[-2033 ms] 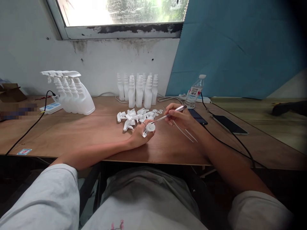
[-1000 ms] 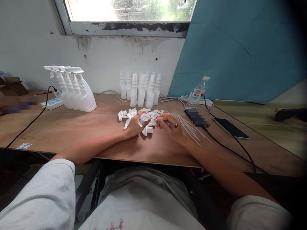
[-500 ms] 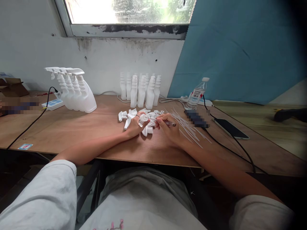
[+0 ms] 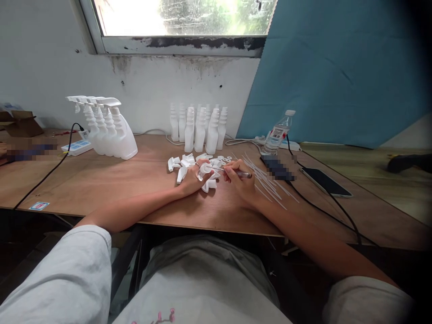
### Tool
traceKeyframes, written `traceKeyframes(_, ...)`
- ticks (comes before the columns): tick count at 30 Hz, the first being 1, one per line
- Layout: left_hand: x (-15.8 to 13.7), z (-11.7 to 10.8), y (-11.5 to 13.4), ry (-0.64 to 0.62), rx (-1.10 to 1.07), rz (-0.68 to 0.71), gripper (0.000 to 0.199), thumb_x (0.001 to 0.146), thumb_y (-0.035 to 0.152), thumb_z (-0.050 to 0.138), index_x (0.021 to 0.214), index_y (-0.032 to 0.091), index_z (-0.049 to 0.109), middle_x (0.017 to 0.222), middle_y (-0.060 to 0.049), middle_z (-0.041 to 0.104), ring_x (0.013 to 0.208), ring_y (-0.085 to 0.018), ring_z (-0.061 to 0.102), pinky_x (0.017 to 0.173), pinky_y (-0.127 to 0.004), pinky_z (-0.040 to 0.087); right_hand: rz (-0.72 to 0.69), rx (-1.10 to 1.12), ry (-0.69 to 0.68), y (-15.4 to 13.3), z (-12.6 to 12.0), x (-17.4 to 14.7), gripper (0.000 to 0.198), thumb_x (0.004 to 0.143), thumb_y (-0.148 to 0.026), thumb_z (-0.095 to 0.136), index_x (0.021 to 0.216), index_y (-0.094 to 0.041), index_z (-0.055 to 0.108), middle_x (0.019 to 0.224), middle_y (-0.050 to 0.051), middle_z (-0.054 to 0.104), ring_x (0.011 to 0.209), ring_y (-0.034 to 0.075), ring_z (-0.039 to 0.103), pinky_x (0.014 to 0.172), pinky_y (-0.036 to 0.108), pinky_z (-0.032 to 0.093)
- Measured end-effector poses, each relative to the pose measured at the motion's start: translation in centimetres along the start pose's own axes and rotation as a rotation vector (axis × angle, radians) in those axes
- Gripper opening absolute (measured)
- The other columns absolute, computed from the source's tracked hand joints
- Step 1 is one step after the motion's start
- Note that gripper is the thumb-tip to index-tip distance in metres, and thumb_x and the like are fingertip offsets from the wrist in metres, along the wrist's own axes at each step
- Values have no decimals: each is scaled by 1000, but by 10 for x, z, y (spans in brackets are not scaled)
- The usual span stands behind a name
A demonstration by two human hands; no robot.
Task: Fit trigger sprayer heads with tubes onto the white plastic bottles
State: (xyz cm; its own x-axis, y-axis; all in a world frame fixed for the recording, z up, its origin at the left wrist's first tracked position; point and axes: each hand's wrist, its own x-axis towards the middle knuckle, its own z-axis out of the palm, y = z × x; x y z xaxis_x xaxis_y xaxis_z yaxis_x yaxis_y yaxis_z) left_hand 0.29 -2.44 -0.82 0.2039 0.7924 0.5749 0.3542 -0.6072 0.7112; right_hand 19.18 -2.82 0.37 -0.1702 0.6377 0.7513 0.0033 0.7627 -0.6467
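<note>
My left hand point(image 4: 193, 181) is closed around a white spray trigger head point(image 4: 204, 170), its round collar turned to the right. In my right hand point(image 4: 240, 180) is a screwdriver point(image 4: 245, 174) with a clear brownish handle. The thin shaft points left and its tip reaches the collar of the spray head; whether it is inside cannot be made out. More white spray heads point(image 4: 173, 163) lie in a loose pile around and behind my left hand. Small white rings point(image 4: 225, 159) are at the pile's right end. Thin white tubes point(image 4: 266, 180) lie beside my right hand.
White bottles point(image 4: 212, 135) stand by the wall. Bottles with spray heads fitted point(image 4: 121, 139) stand in a row at left, near a power strip point(image 4: 77, 147). At right are a water bottle point(image 4: 277, 135), a phone point(image 4: 327, 182) and black cables point(image 4: 312, 207). A cardboard box point(image 4: 22, 123) sits far left.
The screwdriver and my right hand have shifted very slightly right. My left hand still holds the spray head. The whole view has moved a little.
</note>
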Motion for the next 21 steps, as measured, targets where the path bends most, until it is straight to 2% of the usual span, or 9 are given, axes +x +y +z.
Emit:
traceKeyframes(4, -2, 0, 3, -20, -26, 27, 33, 90, 47, 56, 110, 21, 58, 103, -5, 67, 90, -18, 62, 83, -30, 48, 27, -18, 64, -3, 3, -1, 34, 93, -40, 58, 69, -20, 46, 65, -3, 55, 54, 8, 51, 50, 23, 40)
traceKeyframes(9, -1, 1, 0, -20, -25, 4, 31, 90, 50, 56, 100, 20, 59, 87, -3, 64, 79, -16, 59, 76, -28, 48, 159, 63, 143, -7, 5, 5, 36, 93, -46, 57, 70, -21, 46, 57, -5, 54, 43, 7, 47, 40, 21, 33)
traceKeyframes(12, -1, 1, -3, -18, -29, -9, 33, 89, 51, 56, 99, 20, 58, 80, -1, 61, 72, -15, 55, 69, -26, 46, 173, 80, 74, -8, 1, 10, 36, 92, -48, 58, 71, -21, 47, 58, -5, 56, 43, 8, 47, 40, 21, 32)
traceKeyframes(17, -1, 0, -4, -29, -4, -13, 34, 89, 53, 56, 97, 20, 59, 77, 0, 63, 70, -13, 56, 67, -24, 46, 48, -68, -113, -10, -14, 18, 40, 89, -46, 63, 63, -20, 48, 60, -2, 54, 59, 10, 54, 55, 24, 44)
traceKeyframes(19, -2, 1, -3, -57, -6, -1, 34, 89, 52, 56, 98, 20, 60, 79, -1, 65, 72, -14, 58, 69, -24, 47, 105, -15, -112, -9, -19, 22, 39, 88, -46, 64, 64, -20, 48, 59, -2, 54, 55, 10, 52, 50, 23, 41)
traceKeyframes(21, -3, 1, -1, -99, -27, 31, 34, 89, 51, 57, 100, 19, 60, 85, -2, 67, 76, -14, 60, 73, -25, 48, 246, 116, -76, -8, -22, 25, 37, 86, -47, 64, 66, -20, 48, 57, -4, 54, 45, 9, 48, 40, 21, 33)
